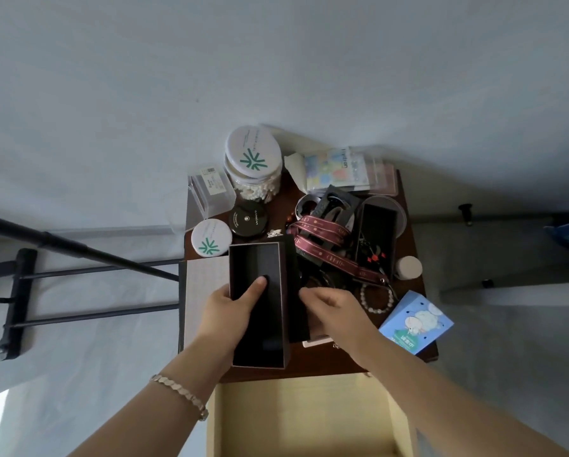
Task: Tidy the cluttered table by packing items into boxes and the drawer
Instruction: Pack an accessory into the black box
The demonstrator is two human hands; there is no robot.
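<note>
A long open black box [263, 268] is tilted above the near side of the small dark wooden table [421, 285]. My left hand [230, 311] grips its left wall, with the thumb inside the box. My right hand [335, 308] is against the box's right side with its fingers curled; what they hold is hidden. Below the table edge, the light wooden drawer [309, 413] stands pulled out. A maroon lanyard [326, 245], a second black box [377, 239] and a bead bracelet [377, 298] lie to the right.
At the back stand a jar of cotton swabs [253, 166] with a white lid, a clear plastic case [210, 192], a black compact [248, 219], a round white lid [210, 239] and colourful packets [339, 169]. A blue carton [415, 321] sits at the right corner. A black metal frame [19, 301] is at left.
</note>
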